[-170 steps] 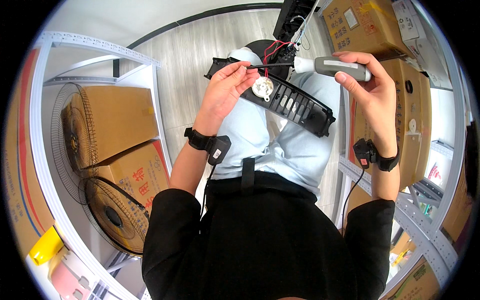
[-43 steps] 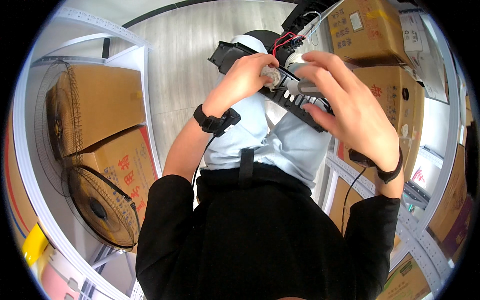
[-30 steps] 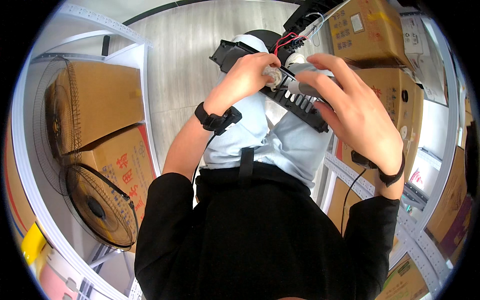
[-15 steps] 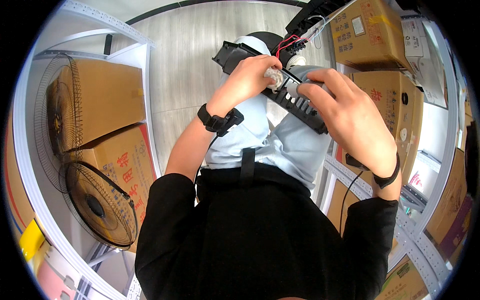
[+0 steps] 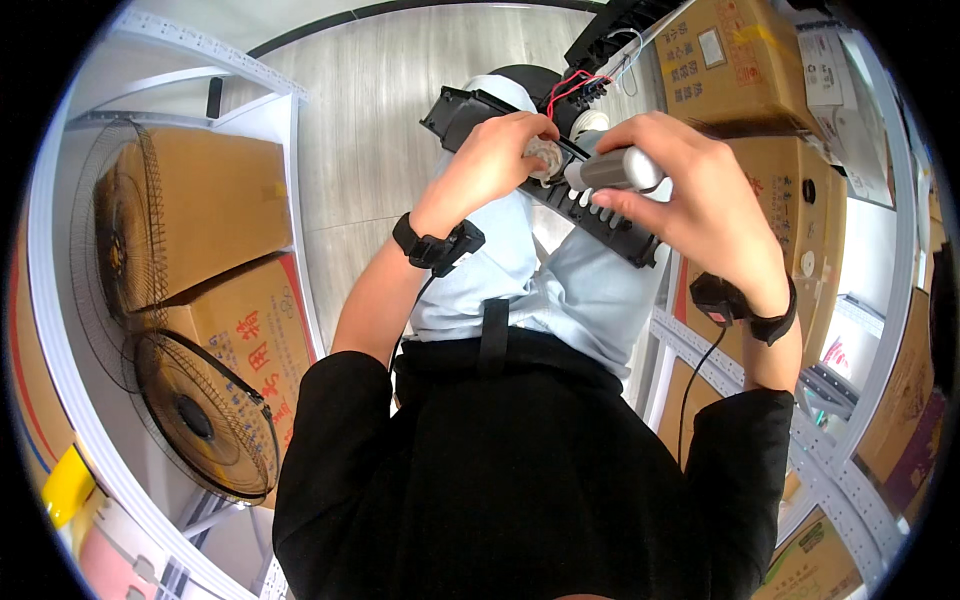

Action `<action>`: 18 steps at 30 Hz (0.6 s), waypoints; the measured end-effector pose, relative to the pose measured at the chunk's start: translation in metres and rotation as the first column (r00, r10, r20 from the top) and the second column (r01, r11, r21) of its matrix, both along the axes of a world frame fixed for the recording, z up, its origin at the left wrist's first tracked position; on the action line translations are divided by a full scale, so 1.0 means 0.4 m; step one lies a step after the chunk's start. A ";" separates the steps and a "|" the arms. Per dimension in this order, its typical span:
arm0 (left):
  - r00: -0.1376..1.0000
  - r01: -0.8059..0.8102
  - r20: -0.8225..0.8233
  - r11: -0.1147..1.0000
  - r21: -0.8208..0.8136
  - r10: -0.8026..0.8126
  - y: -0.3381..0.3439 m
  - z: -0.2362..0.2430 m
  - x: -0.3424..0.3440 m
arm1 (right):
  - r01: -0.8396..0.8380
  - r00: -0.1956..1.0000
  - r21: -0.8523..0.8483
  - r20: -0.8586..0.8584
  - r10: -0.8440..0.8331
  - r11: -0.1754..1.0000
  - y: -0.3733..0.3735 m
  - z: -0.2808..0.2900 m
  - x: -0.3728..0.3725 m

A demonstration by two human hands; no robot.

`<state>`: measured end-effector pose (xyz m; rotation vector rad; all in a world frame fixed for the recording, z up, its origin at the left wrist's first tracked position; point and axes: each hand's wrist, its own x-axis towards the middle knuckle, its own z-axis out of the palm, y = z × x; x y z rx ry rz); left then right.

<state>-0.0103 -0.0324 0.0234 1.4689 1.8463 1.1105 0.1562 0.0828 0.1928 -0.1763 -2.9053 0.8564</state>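
Observation:
Across my lap lies a long black plastic panel [image 5: 462, 113], tilted down to the right, with a row of pale push-buttons on its right half. My left hand [image 5: 492, 160] is closed, its fingertips pinching a whitish round part [image 5: 545, 157] at the panel's middle. In my right hand [image 5: 705, 185] is a grey-handled screwdriver [image 5: 622, 171], its rounded butt end to the right and its narrow end over the panel beside the round part. The screwdriver's tip cannot be made out. Red wires [image 5: 572, 85] rise beyond the panel's far side.
A black frame with loose wires [image 5: 600, 45] stands ahead. At left, a metal shelf [image 5: 292, 200] holds cartons [image 5: 215, 205], with wire fan guards [image 5: 200, 415] against it. More cartons [image 5: 735, 65] fill the right-hand shelf. Both wrists carry black strapped devices with cables.
My right hand has turned and opened its grip more, so the screwdriver's handle now shows and lies more sideways. My left hand stays nearly in place on the round part.

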 end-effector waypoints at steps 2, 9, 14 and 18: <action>1.000 0.009 0.005 1.000 0.000 -0.009 -0.004 0.001 -0.001 | -0.022 0.999 0.032 -0.036 0.023 0.999 -0.017 -0.007 0.001; 1.000 0.008 0.010 1.000 -0.018 -0.007 -0.007 0.016 0.006 | 0.035 0.986 -0.034 -0.163 -0.041 0.999 -0.001 -0.005 0.030; 0.992 0.022 -0.124 0.995 0.092 -0.011 -0.016 0.003 0.013 | 0.238 0.942 -0.155 -0.202 -0.266 0.959 0.041 0.048 0.092; 0.988 0.036 -0.151 0.994 0.104 -0.019 -0.018 0.050 0.035 | 0.448 0.780 -0.592 -0.107 -0.616 0.670 0.074 0.014 0.159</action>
